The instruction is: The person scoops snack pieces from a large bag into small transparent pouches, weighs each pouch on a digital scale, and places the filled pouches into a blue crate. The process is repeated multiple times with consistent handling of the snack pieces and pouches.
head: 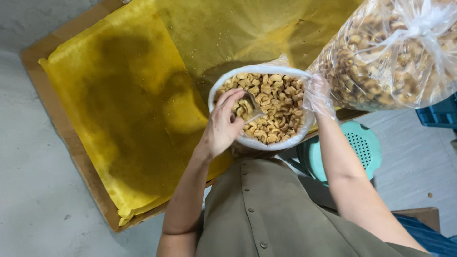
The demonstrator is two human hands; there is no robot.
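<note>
Your left hand (223, 124) is inside the mouth of the open clear bag (261, 107), fingers curled narrow round a small clear scoop (251, 108) that's half buried in the snack pieces (278, 102). The scoop sits just under your fingertips, touching the pieces at bag centre. Your right hand (316, 95), in a thin plastic glove, is on the bag's right rim w/ fingers closed, pinching the plastic edge. The bag is nearly full of pale brown curled pieces.

Far right: a bigger tied bag (395, 52) w/ the same kind of pieces, top cut off by the frame. Behind and left, a cardboard tray (57, 119) lined w/ oily yellow paper (128, 95). Near right, a teal plastic stool (362, 147), partly hidden by your forearm. Scoop shape is hard to make out. Blue crate (440, 114) at the right edge is mostly cropped.
</note>
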